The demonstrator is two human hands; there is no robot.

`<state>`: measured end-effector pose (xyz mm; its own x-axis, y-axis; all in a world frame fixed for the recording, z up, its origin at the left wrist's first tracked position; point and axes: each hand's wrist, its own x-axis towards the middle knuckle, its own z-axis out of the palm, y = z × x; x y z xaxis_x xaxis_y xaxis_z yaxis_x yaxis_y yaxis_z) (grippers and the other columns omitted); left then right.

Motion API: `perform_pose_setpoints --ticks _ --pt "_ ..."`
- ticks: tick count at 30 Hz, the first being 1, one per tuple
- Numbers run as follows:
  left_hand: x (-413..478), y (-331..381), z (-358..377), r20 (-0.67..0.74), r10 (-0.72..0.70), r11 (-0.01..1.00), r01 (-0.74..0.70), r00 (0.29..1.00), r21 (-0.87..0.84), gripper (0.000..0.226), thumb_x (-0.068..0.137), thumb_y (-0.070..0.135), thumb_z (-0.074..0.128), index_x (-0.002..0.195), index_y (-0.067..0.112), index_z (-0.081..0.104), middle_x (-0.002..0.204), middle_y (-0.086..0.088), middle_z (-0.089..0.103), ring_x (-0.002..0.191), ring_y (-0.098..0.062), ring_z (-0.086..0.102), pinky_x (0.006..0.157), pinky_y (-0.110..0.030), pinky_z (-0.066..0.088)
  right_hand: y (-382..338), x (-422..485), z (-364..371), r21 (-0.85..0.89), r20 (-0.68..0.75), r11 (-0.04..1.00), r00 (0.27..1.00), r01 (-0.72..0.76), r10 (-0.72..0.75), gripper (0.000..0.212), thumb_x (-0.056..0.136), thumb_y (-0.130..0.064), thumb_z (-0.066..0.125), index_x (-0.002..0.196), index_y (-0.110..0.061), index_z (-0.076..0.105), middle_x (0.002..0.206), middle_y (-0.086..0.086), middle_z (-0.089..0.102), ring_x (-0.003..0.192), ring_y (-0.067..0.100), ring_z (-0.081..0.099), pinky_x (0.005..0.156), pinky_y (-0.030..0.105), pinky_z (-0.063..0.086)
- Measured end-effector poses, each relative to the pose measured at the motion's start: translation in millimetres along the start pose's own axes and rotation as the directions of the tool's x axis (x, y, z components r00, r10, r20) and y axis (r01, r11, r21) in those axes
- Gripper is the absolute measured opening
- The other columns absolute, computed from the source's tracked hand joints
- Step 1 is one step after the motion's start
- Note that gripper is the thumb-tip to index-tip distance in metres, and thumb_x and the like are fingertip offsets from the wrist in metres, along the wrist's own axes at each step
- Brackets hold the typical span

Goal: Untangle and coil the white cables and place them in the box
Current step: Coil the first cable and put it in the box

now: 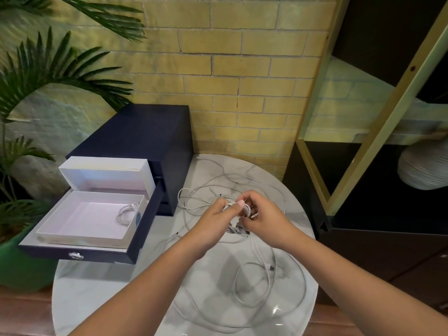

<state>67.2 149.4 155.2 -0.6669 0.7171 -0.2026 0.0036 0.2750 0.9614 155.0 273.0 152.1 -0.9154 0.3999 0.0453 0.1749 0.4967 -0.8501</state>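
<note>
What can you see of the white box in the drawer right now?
The white box is a shallow rectangular tray, seemingly cardboard, open-topped and lying flat in the pulled-out drawer of a dark blue cabinet. What looks like its lid stands tilted just behind it. One coiled white cable lies in its far right corner; the rest of its floor is bare. The left hand and right hand grip a cable bundle, away from it.

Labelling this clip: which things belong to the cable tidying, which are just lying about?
In the job: white cable bundle, left hand, right hand, loose white cables, open white box, coiled white cable inside it.
Lying about: green-potted palm, ribbed white vase.
</note>
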Motion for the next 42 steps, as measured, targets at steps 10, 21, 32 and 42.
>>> perform_pose_setpoints --ticks 10,21,32,42 --pt "4 -6 -1 -0.142 0.014 0.991 -0.033 0.990 -0.130 0.030 0.097 0.044 0.047 0.086 0.018 0.057 0.071 0.000 0.051 0.070 -0.015 0.050 0.073 -0.032 0.039 -2 -3 7 0.073 -0.069 0.997 0.997 0.039 -0.034 0.027 0.090 -0.012 0.064 0.116 -0.020 0.063 0.100 -0.008 0.066 0.090 0.006 0.062 0.077 0.021 0.054" --pt "-1 -2 0 -0.217 0.104 0.992 -0.118 0.971 -0.051 0.029 0.099 0.041 0.043 0.088 0.016 0.051 0.071 0.002 0.047 0.067 -0.009 0.049 0.064 -0.024 0.038 -1 -1 7 0.308 -0.124 0.951 0.992 0.010 0.030 0.030 0.085 -0.002 0.068 0.110 -0.017 0.072 0.101 0.000 0.073 0.092 0.017 0.068 0.079 0.026 0.056" --pt "2 -6 -20 -0.049 0.132 0.981 -0.123 0.990 0.153 0.030 0.096 0.040 0.051 0.082 0.014 0.048 0.061 0.001 0.048 0.054 -0.012 0.042 0.056 -0.027 0.038 -10 -4 3 0.247 0.206 0.952 0.970 -0.183 0.133 0.030 0.092 -0.020 0.062 0.122 -0.019 0.061 0.101 0.013 0.070 0.091 0.019 0.066 0.075 0.024 0.054" --pt "-4 -10 -19 -0.128 0.254 0.938 -0.212 0.959 0.272 0.032 0.095 0.039 0.056 0.085 0.009 0.052 0.057 0.002 0.050 0.052 -0.011 0.044 0.048 -0.018 0.035 -15 -3 7 0.326 0.202 0.918 0.966 -0.224 0.163 0.025 0.086 -0.005 0.068 0.111 -0.003 0.065 0.092 0.022 0.060 0.072 0.015 0.066 0.067 0.020 0.055"
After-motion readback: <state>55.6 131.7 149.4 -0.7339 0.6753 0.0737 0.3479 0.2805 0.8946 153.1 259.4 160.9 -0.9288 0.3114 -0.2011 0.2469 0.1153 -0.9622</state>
